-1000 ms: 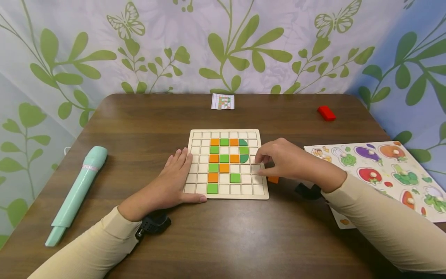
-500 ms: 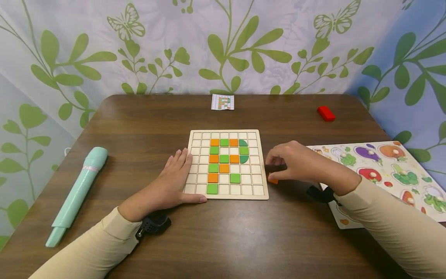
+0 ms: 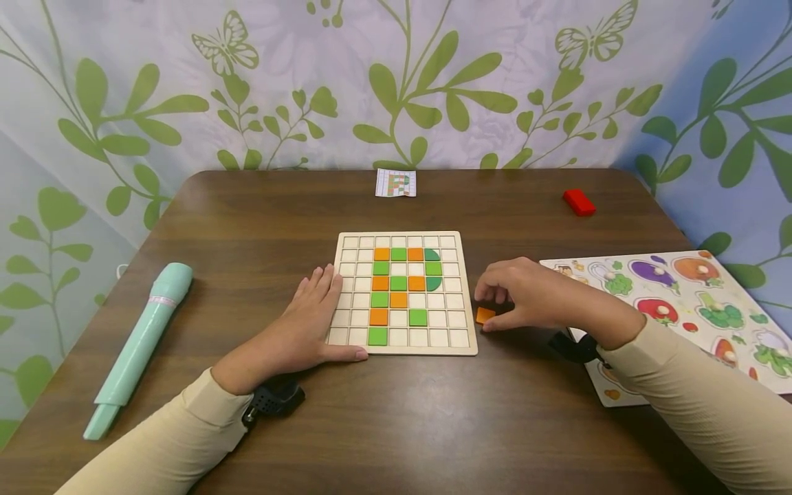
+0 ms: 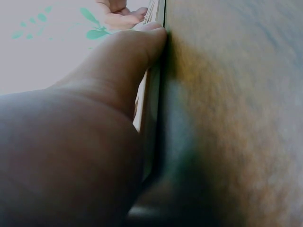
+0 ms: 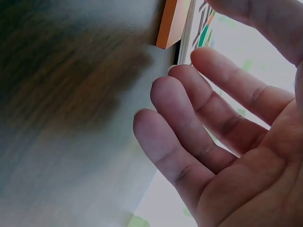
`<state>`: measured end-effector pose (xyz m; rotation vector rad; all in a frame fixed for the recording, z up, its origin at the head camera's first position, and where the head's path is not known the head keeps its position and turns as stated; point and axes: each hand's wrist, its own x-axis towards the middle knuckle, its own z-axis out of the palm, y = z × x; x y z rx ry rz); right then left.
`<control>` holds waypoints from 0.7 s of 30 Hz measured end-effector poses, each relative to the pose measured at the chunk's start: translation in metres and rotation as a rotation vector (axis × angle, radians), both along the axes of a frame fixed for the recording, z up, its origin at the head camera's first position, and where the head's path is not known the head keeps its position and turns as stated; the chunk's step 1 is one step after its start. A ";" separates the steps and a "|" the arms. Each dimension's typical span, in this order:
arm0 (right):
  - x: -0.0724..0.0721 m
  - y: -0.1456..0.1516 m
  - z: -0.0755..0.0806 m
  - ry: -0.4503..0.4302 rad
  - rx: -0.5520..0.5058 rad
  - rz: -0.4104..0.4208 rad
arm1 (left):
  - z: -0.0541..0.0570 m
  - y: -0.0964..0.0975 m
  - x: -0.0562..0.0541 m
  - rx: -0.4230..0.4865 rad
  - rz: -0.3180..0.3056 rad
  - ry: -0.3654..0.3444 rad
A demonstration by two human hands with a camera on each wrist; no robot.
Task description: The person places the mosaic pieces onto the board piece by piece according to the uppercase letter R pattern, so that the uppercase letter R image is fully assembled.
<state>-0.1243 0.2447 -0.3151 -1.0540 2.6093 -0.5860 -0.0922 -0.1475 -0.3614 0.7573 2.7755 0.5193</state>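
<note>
A pale wooden grid board [image 3: 438, 337] lies mid-table in the head view, with orange, green and dark green flat pieces set in some cells. My left hand [image 3: 303, 323] rests along its left edge, fingers straight and thumb at the front left corner. Just right of the board lies an orange square block [image 3: 485, 315] on the table. Over it hovers my right hand [image 3: 522, 295], fingers loosely bent, thumb tip close by the block. In the right wrist view the fingers [image 5: 158, 135] are spread apart with nothing between them, and the orange block stands beyond them.
A small printed card [image 3: 396, 183] lies behind the board. A red block [image 3: 579, 202] is at the back right, above a vegetable puzzle board [image 3: 680, 295] partly under the right forearm. To the left lies a mint folding umbrella-like item [image 3: 139, 350].
My right hand has moved off the board's right edge to the right, and now hovers at the orange block. The left hand has stayed in place.
</note>
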 end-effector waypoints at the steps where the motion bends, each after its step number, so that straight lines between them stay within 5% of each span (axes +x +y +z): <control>1: 0.000 0.000 0.000 -0.005 0.000 0.002 | 0.000 0.000 0.000 0.000 0.000 -0.001; 21: -0.001 -0.004 -0.006 -0.020 0.011 -0.014 | -0.001 -0.001 0.000 0.011 -0.003 0.012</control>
